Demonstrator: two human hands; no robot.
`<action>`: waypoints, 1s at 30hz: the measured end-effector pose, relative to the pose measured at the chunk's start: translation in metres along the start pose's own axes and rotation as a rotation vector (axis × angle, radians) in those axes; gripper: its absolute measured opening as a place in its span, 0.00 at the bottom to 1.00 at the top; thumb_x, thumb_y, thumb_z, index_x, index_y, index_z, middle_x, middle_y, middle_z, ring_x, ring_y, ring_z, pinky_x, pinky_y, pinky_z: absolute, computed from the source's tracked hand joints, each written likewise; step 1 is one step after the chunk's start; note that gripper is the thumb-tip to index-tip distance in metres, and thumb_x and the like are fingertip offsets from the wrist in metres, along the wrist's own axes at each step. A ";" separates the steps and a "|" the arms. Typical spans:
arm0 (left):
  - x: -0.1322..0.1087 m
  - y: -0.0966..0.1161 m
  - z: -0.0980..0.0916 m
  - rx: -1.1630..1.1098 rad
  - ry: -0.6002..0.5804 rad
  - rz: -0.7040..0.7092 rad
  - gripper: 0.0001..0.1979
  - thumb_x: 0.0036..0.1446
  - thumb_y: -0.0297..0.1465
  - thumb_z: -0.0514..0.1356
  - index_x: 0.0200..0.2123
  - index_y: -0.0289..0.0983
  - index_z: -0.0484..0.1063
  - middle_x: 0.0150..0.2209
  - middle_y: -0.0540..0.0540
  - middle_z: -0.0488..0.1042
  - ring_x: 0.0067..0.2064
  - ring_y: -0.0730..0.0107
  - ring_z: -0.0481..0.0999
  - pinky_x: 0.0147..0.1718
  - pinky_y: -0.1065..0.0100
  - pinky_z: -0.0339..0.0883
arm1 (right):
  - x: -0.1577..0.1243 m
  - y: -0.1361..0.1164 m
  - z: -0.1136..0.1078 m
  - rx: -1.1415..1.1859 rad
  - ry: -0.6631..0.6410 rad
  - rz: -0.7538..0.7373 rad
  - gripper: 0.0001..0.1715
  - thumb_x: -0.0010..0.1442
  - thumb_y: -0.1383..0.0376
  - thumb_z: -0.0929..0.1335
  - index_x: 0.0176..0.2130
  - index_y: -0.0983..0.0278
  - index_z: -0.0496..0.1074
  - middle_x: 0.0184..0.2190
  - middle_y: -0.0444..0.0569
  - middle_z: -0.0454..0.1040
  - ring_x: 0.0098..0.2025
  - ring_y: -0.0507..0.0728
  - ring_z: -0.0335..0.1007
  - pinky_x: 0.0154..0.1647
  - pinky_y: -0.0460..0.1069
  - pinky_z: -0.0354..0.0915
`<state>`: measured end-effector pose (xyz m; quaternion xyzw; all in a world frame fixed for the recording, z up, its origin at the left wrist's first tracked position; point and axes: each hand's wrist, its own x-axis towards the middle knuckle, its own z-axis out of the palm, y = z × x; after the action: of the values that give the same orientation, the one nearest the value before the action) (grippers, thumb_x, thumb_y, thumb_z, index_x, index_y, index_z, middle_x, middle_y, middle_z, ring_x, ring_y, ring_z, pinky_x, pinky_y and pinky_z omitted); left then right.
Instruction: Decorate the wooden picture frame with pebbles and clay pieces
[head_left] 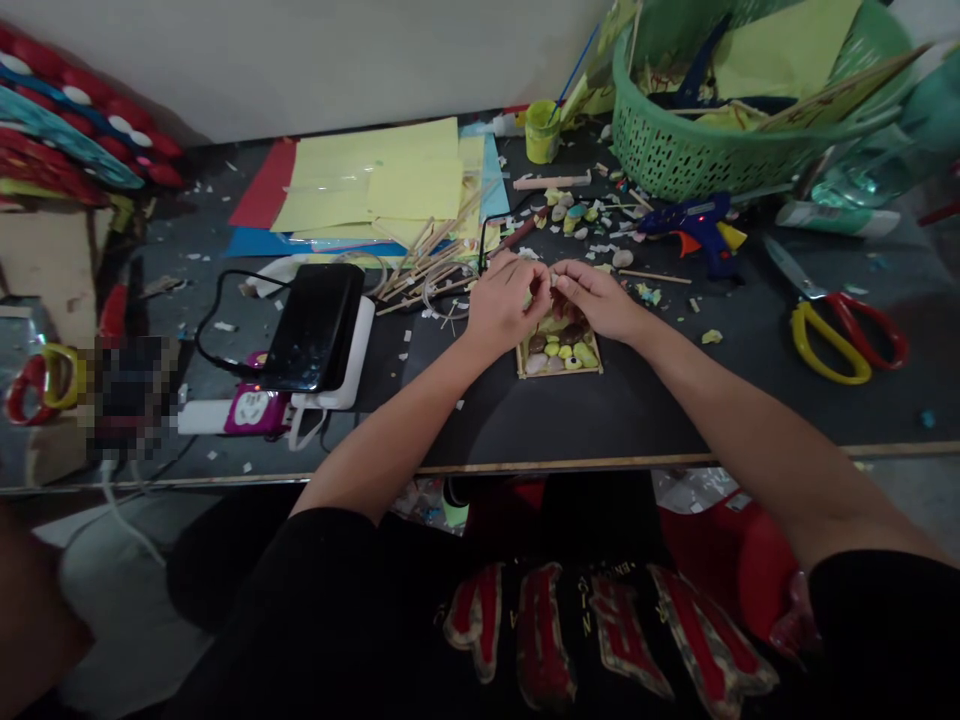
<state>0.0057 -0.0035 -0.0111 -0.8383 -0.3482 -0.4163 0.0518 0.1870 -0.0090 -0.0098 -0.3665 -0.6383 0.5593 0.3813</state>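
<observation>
Both hands meet over a small wooden-framed tray (559, 357) filled with yellow, brown and pale pebbles, on the dark table (600, 420). My left hand (504, 303) has its fingers curled and pinched toward the right one. My right hand (598, 298) is pinched too, fingertips touching the left hand's above the tray's far edge. Whatever sits between the fingertips is too small to make out.
A phone (319, 325) lies on a white power bank with cables at the left. Wooden sticks (427, 265) and yellow paper sheets (375, 185) lie behind. A blue glue gun (694, 225), red-and-yellow scissors (840, 320), a green basket (720, 130) and loose pebbles (577, 212) are at the right.
</observation>
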 end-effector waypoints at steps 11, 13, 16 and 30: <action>0.000 0.006 -0.004 0.052 -0.047 -0.076 0.10 0.67 0.33 0.50 0.34 0.38 0.67 0.32 0.45 0.74 0.41 0.64 0.74 0.44 0.60 0.67 | -0.001 -0.005 -0.003 0.006 -0.064 0.030 0.28 0.59 0.39 0.65 0.41 0.60 0.66 0.26 0.42 0.68 0.26 0.51 0.65 0.25 0.47 0.61; -0.001 0.005 -0.004 0.036 -0.028 -0.087 0.10 0.67 0.33 0.50 0.34 0.38 0.67 0.32 0.46 0.73 0.41 0.64 0.74 0.44 0.60 0.67 | -0.001 -0.005 -0.004 0.027 -0.079 0.018 0.27 0.60 0.40 0.65 0.41 0.60 0.67 0.26 0.42 0.69 0.26 0.50 0.66 0.27 0.47 0.62; -0.002 0.002 -0.003 0.011 0.022 -0.091 0.09 0.67 0.33 0.50 0.35 0.39 0.67 0.31 0.47 0.73 0.40 0.65 0.73 0.44 0.62 0.66 | -0.001 -0.004 -0.005 0.080 -0.085 0.002 0.26 0.60 0.41 0.66 0.41 0.61 0.67 0.25 0.41 0.69 0.26 0.50 0.66 0.28 0.47 0.61; 0.000 -0.013 -0.007 -0.221 0.170 -0.436 0.19 0.67 0.47 0.49 0.41 0.40 0.72 0.37 0.46 0.74 0.38 0.70 0.73 0.37 0.65 0.67 | 0.003 -0.001 -0.010 0.198 -0.048 -0.006 0.23 0.57 0.45 0.70 0.38 0.61 0.69 0.28 0.41 0.63 0.23 0.48 0.63 0.24 0.46 0.61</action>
<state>-0.0071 0.0036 -0.0096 -0.7061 -0.4675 -0.5221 -0.1018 0.1940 -0.0019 -0.0080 -0.3115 -0.5900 0.6273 0.4017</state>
